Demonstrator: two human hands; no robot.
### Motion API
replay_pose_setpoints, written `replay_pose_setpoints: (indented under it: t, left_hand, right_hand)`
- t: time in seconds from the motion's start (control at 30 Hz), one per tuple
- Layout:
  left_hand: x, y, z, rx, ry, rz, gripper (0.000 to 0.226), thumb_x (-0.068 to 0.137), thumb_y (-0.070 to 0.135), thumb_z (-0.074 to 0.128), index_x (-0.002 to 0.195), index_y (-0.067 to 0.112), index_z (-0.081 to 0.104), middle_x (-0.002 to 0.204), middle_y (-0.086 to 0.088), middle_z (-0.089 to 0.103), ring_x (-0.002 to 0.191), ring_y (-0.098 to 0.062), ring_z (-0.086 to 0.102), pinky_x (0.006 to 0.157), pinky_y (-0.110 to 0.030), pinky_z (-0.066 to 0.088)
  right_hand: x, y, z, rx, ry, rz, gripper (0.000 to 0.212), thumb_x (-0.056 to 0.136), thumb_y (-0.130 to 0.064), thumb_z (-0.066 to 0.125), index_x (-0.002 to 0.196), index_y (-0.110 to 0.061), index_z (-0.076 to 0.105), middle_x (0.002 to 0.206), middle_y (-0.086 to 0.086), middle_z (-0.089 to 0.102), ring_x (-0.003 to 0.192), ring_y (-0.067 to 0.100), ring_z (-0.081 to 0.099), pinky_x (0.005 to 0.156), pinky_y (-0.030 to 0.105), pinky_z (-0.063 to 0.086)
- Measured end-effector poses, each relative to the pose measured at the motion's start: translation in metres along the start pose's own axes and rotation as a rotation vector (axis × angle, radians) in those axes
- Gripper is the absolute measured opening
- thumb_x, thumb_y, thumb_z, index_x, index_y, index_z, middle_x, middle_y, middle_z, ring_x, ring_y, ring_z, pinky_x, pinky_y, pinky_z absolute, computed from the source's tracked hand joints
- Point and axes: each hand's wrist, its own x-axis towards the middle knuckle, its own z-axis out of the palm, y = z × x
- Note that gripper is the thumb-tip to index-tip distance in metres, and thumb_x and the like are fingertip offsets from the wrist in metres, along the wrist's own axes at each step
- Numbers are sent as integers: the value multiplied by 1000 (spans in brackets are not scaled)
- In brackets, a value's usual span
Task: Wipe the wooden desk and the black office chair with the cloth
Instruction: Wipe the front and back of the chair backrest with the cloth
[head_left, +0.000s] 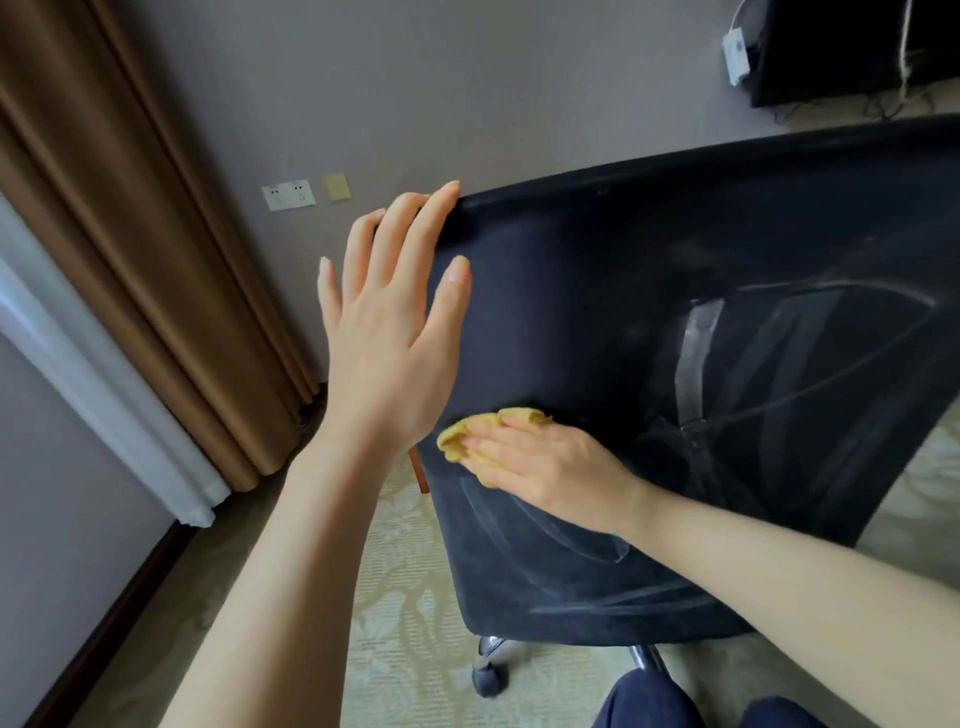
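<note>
The black office chair (649, 291) fills the right half of the view, its mesh backrest turned towards me. My left hand (395, 322) has straight, spread fingers that touch the backrest's top left corner. Lower down, my right hand (550, 467) lies flat with straight fingers and presses a folded yellow cloth (462, 436) against the back's left edge. The cloth shows only past my fingertips. The wooden desk is out of view.
Brown curtains (130, 249) hang at the left beside a white sheer. A grey wall with white sockets (288, 195) stands behind the chair. A chair caster (488, 675) rests on pale patterned carpet. A dark cabinet with cables (852, 47) sits top right.
</note>
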Motion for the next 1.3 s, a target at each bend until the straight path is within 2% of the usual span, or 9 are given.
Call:
replay_pose_setpoints:
  t: [0.17,0.43,0.5,0.63,0.9,1.0,1.1,1.2,1.3]
  left_hand:
    - [0,0,-5,1,-52,16,50,96,37,29,145,34,30,131,29,25,135,-1,19,115,-53,11]
    - [0,6,-9,-23,-81,29,53,94,39,31,146,30,30,138,20,32,136,-6,21,114,-51,15]
    - [0,8,-12,-40,-93,34,54,93,39,32,146,29,30,140,16,35,136,-8,23,114,-50,16]
    - [0,13,-16,-81,-133,9,55,93,41,26,146,31,30,131,25,29,133,-5,23,115,-48,14]
    - [4,13,-25,-131,-201,-36,57,90,49,20,145,37,31,129,33,27,122,15,15,117,-48,6]
    - [4,13,-23,-126,-191,-44,56,91,48,21,145,37,30,133,30,28,128,12,15,117,-47,7]
    - [6,10,-21,-126,-175,-58,55,91,46,23,145,36,31,137,26,29,136,3,17,117,-48,9]
    - [6,5,-19,-134,-133,-64,53,92,44,26,143,34,35,141,20,34,137,-1,21,116,-49,11]
    - [7,-2,-17,-79,-85,-76,44,95,38,31,138,36,38,141,16,38,136,-3,24,114,-53,11]
  right_hand:
    - [-36,6,-12,55,-140,-95,23,92,-13,63,113,-17,71,123,-2,65,118,11,58,97,28,48]
    - [-44,49,-61,-100,-153,-91,30,94,-7,51,118,-12,68,126,2,62,121,16,56,99,34,48]
    - [-37,59,-72,-125,-116,-58,32,94,-1,51,122,-6,64,128,7,61,123,21,54,100,38,47]
    - [-15,67,-87,-181,-29,-9,37,94,5,52,129,-5,58,132,11,58,125,24,52,103,41,45]
    - [46,32,-55,-225,214,143,35,97,-6,50,131,-10,56,133,6,57,126,23,51,106,40,39]
    - [64,12,-31,-188,230,177,34,99,-9,44,133,-9,48,132,4,59,125,20,53,106,38,39]
    - [73,-1,-10,-135,261,171,32,95,-4,51,127,-9,52,124,4,64,119,20,58,103,37,43]
    - [70,-13,9,-136,152,96,36,88,-5,62,124,-12,62,125,2,63,120,18,56,102,34,45]
    - [47,-32,25,-65,-47,3,39,89,-5,57,125,-18,63,128,-5,61,121,11,55,101,29,45]
